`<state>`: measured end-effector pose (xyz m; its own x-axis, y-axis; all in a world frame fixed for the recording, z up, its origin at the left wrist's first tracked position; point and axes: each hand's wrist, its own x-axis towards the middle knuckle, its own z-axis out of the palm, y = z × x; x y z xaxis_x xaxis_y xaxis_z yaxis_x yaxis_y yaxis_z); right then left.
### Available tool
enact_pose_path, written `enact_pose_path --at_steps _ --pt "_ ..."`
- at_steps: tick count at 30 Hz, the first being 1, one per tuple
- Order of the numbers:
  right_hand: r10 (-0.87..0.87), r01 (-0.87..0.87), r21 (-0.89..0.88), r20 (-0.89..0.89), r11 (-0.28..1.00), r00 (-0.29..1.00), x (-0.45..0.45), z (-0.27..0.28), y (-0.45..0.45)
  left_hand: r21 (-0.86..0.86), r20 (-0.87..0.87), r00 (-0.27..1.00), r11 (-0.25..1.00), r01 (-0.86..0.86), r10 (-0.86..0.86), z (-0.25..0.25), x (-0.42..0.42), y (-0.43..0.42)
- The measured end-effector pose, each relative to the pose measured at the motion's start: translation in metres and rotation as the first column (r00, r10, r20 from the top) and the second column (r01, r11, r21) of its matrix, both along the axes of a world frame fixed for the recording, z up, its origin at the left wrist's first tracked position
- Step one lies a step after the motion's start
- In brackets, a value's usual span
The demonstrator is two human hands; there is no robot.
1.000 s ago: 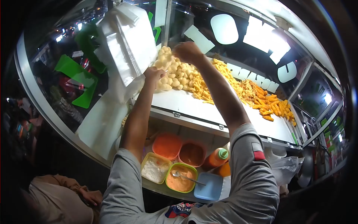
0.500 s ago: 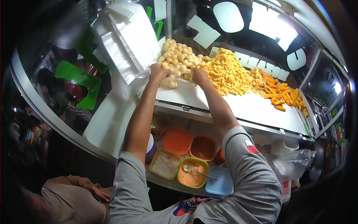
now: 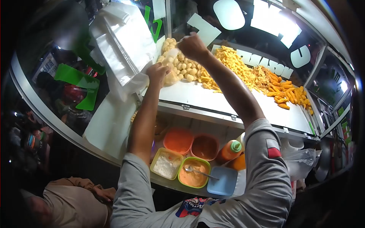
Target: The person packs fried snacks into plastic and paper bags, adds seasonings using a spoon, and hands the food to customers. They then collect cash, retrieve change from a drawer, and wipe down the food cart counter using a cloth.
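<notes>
My left hand (image 3: 156,73) is closed on a clear plastic bag (image 3: 172,79) with a few pale round balls inside. The bag hangs low in front of a heap of similar round balls (image 3: 187,68) on the white display shelf (image 3: 201,95). Higher up and to the right, my right hand (image 3: 193,46) is closed like a fist above that heap. What its fingers hold, if anything, is hidden. A pale translucent patch, perhaps plastic film, shows between the two hands.
A stack of plastic bags (image 3: 127,41) hangs at the left. Yellow fried pieces (image 3: 235,66) and orange ones (image 3: 281,93) lie right. Below stand a tub of white powder (image 3: 166,164), a tub of orange sauce (image 3: 193,179) with a spoon, and a squeeze bottle (image 3: 230,150). Someone sits lower left.
My right hand has risen up and to the left, away from the edge of the yellow pieces. My left hand stays nearly in place with the bag. The view has shifted slightly.
</notes>
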<state>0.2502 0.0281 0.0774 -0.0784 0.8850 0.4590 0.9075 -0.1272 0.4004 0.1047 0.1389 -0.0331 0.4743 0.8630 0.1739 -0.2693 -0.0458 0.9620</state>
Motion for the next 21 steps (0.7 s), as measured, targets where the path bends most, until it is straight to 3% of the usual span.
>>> enact_pose_path --at_steps 2,4,6,11,14,16,18,20,21 --pt "-0.2 0.195 -0.057 -0.427 0.979 0.882 0.025 -0.015 0.0 -0.019 0.004 1.0 1.0 -0.011 0.011 -0.005 -0.01 0.003" --pt "-0.448 0.265 -0.485 -0.313 0.833 0.837 0.031 -0.071 0.006 -0.031 -0.082 0.995 0.998 -0.055 0.052 0.007 -0.017 -0.014" --pt "-0.378 0.283 -0.258 -0.492 0.924 0.785 0.025 -0.143 0.024 -0.043 -0.167 0.984 0.997 -0.063 0.055 0.009 -0.021 -0.024" --pt "-0.131 0.182 0.017 -0.631 0.983 0.764 0.047 -0.2 0.05 -0.058 -0.236 0.972 0.998 0.005 -0.019 0.011 -0.025 -0.01" --pt "-0.049 0.121 0.059 -0.683 0.991 0.729 0.055 -0.158 0.024 -0.053 -0.158 0.983 0.995 0.087 -0.095 0.007 -0.019 0.005" --pt "0.019 0.074 0.123 -0.623 0.99 0.782 0.07 -0.129 0.025 -0.049 -0.202 0.971 0.992 0.119 -0.127 0.01 -0.007 0.021" --pt "0.256 -0.114 0.272 -0.57 0.955 0.781 0.074 -0.084 0.016 -0.038 -0.217 0.971 0.994 0.098 -0.104 0.015 -0.002 0.019" --pt "0.075 -0.048 0.067 -0.488 0.997 0.87 0.047 -0.021 -0.007 -0.018 -0.204 0.979 1.0 0.024 -0.028 0.031 0.001 0.004" --pt "0.102 -0.094 0.04 -0.379 0.995 0.92 0.041 -0.007 -0.007 0.023 -0.196 0.979 0.998 0.058 -0.053 0.03 0.002 0.001"
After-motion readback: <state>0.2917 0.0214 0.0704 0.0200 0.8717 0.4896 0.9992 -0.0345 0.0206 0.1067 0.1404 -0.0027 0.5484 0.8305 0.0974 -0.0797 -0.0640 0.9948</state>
